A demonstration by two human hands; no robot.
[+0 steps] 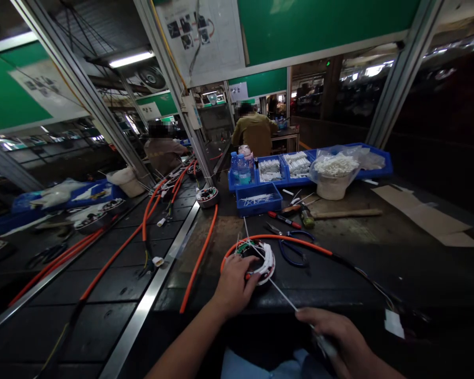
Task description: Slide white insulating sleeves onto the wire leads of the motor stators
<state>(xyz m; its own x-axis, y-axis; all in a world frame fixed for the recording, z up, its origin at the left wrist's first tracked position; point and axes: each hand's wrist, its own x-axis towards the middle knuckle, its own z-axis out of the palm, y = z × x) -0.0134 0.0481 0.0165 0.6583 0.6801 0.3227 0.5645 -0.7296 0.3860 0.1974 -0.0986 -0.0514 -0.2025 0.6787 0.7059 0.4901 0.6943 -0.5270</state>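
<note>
A ring-shaped motor stator (pixel 269 263) with white wrapping lies on the bench in front of me. My left hand (pixel 234 281) grips its near left rim, thumb inside the ring and fingers over the edge. A thin white cord (pixel 284 296) runs taut from the stator to my right hand (pixel 335 337), which is closed on it nearer my body. Something pale and blurred also shows below the right fingers; I cannot tell what it is. An orange sleeved cable (pixel 296 241) curves around the stator's far side and off to the right, ending in a white connector (pixel 394 323).
Beyond the stator lie blue-handled pliers (pixel 292 252), a red-handled tool (pixel 284 219) and a wooden stick (pixel 347 213). Blue bins (pixel 259 206) and a white bucket (pixel 334 187) stand behind. Left, a conveyor (pixel 174 284) carries more stators and cables. Two people sit farther off.
</note>
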